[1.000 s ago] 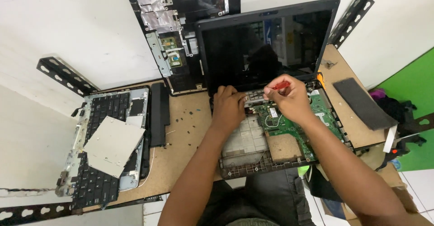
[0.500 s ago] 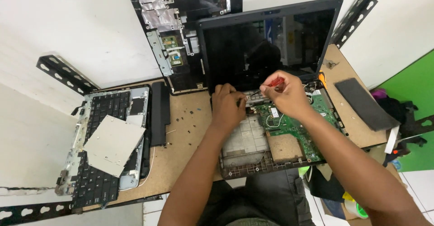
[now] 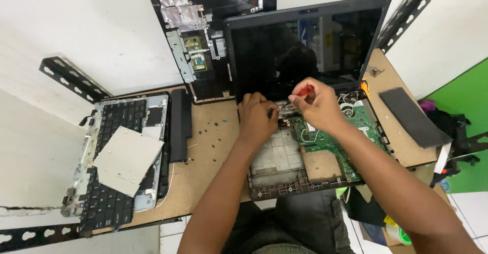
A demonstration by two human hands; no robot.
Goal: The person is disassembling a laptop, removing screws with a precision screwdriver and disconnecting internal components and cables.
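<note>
The right hand has its fingers closed around a red-handled screwdriver, whose thin shaft angles down and left to the far edge of the opened laptop base, just under the hinge of the dark screen. The left hand is curled loosely, fingertips pressing on the base right beside the tip; it appears to hold nothing, though its palm side is hidden.

Right of the hands lies the bare green circuit board, with thin wires looping across it near the right wrist.

Judging from this, a slip of the tip could gouge the board or jab the left fingertips, since both sit so close. A freed screw could roll off among the specks on the counter.

Farther left lie a black battery bar, a keyboard deck with a grey drive resting on it, and a stripped black cover leaning at the far side.
</note>
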